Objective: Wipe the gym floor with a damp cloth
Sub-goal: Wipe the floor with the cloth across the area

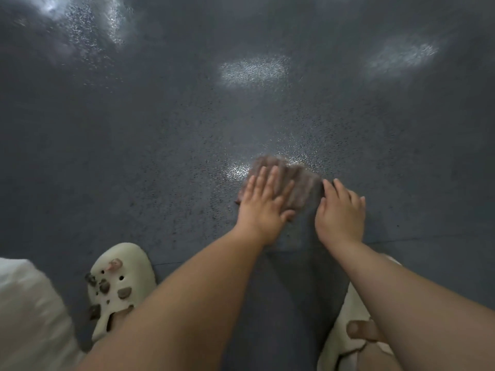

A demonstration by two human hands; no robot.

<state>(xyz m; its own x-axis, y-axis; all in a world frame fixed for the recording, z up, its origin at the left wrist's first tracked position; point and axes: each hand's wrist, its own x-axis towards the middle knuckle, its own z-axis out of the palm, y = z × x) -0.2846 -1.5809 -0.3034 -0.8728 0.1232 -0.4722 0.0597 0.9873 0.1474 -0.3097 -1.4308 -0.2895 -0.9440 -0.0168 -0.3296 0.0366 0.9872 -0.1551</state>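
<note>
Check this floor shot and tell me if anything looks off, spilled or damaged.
Nothing stands out. The left hand presses flat on the brown cloth, the right hand touches its edge. The dark floor shows shiny patches of reflected light, no puddle or visible damage. Both slippers are on the feet.

place: gym | cue: dark speckled rubber floor (pixel 160 129), wet glare patches (pixel 253 70)
</note>
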